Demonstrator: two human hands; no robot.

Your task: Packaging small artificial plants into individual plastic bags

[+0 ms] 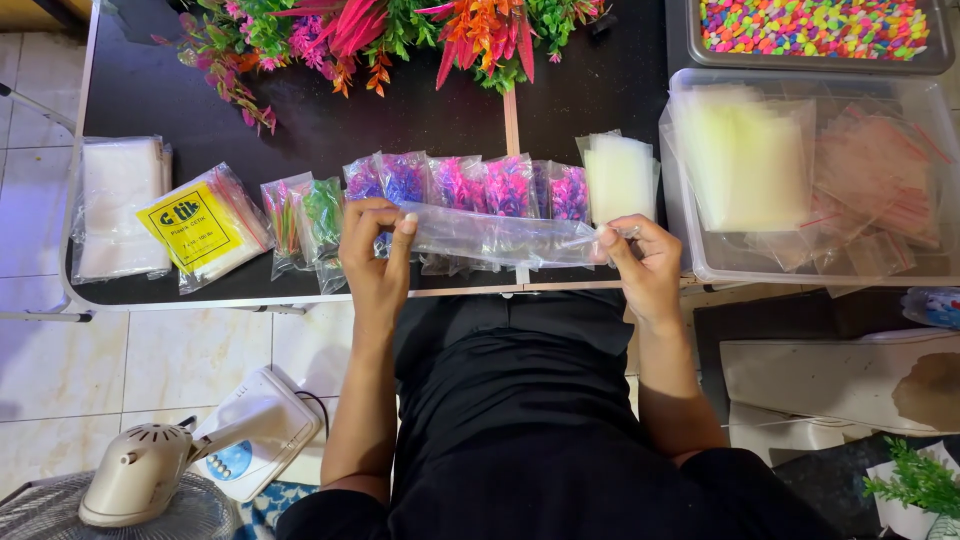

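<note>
Your left hand and right hand each pinch one end of a clear plastic bag, stretched flat between them just above the near edge of the black bench; the left fingers curl over the bag's end at 9 o'clock, the right thumb and fingers clamp the end at 3 o'clock. Just beyond the bag, at 12 o'clock from it, a row of small packets filled with pink, purple and green plants lies side by side on the bench, partly hidden by your hands. At 1 o'clock from your right hand sits a small stack of empty clear bags. Farther toward 3 o'clock, a clear plastic tub holds more flat bags, and beyond it at 1 o'clock a tray of bright coloured pebbles rests. At 9 o'clock from your left hand lies a bag pack with a yellow label, and beside it at the bench's end a white stack of bags. Artificial plants in pink, orange and green line the far edge at 12 o'clock. On the floor at 7 o'clock stands a white fan.
</note>
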